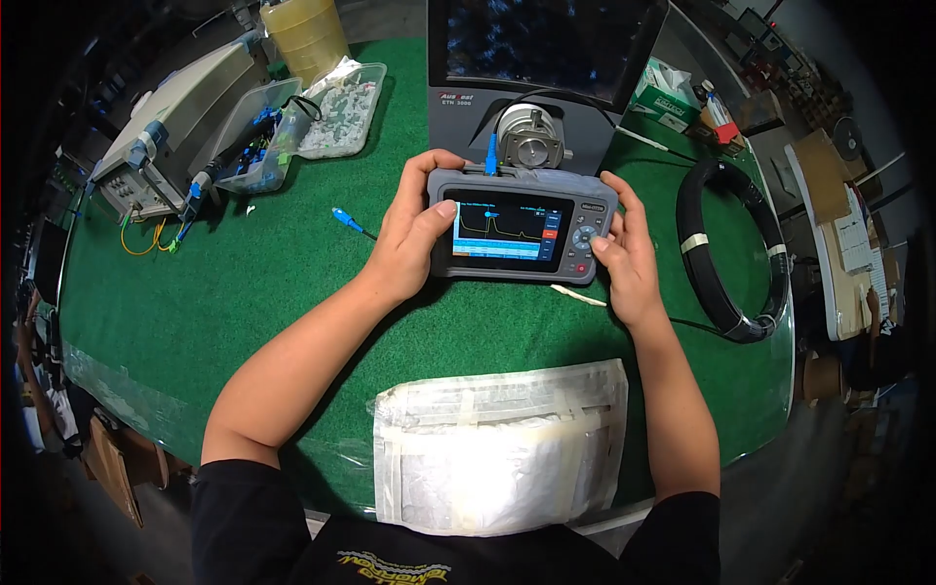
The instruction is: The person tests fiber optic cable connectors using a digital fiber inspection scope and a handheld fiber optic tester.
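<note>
Grey-cased handheld tester [570, 265], one: held roughly level at mid-counter, lit screen showing a peaked yellow trace; whether its underside rests on anything cannot be told.

Left grip [409, 229]: closed round the tester's left end, thumb over the screen's edge. Right grip [632, 273]: closed round the right end, thumb on or just beside the round keypad [586, 237].

Blue connector [491, 158]: upright at the tester's top edge, its dark lead rising behind. Likely hazards: a tilt or tug straining this lead and upsetting the reading; a straying right thumb pressing an unwanted key.

Loose blue connector [342, 217]: on the counter [224, 322], left of the left grip; its tip appears uncapped, so dust or a sweeping forearm could foul it.

White pad [502, 468], taped: nearest the body.

Black cable coil [694, 258]: right side.

Beyond the tester: monitor unit [561, 49], metal fixture [533, 151] before it.

Far left: boxed instrument [180, 127], tub of blue connectors [258, 136], clear tray [341, 112], yellowish container [307, 39].
</note>
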The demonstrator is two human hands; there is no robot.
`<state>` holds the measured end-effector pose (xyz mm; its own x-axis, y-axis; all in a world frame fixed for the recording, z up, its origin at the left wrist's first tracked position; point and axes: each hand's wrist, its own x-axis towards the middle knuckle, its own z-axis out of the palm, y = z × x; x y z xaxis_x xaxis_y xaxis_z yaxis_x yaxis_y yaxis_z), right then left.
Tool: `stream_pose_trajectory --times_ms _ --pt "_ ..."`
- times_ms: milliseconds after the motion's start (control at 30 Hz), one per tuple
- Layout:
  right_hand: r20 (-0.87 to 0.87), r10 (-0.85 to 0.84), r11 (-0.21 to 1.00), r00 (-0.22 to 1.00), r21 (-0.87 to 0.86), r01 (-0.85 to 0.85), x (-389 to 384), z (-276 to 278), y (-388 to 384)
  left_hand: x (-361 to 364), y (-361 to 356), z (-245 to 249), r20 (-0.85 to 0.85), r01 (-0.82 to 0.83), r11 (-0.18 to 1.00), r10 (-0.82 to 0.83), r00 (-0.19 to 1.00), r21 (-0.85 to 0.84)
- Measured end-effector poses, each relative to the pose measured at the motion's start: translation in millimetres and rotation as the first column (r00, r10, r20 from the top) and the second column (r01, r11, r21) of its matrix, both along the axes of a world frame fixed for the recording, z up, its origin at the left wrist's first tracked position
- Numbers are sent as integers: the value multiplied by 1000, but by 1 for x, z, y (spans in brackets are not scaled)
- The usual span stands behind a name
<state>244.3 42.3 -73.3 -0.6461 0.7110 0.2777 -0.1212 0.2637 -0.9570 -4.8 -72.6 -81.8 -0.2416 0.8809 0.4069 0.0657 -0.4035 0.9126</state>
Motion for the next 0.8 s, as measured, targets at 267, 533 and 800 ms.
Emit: stream_pose_trajectory --times_ms 267,533,800 --pt "-4 6 1000 1000 2 -6 1 -1 1 -1 -1 -2 -66 -26 999 24 998 -35" --pt "-7 8 1000 1000 -2 -8 1 -1 1 1 -4 3 -132 -51 995 39 991 -90" --pt "-2 -5 1000 1000 0 5 0 -2 2 2 -1 2 -124 -68 995 59 991 -74"
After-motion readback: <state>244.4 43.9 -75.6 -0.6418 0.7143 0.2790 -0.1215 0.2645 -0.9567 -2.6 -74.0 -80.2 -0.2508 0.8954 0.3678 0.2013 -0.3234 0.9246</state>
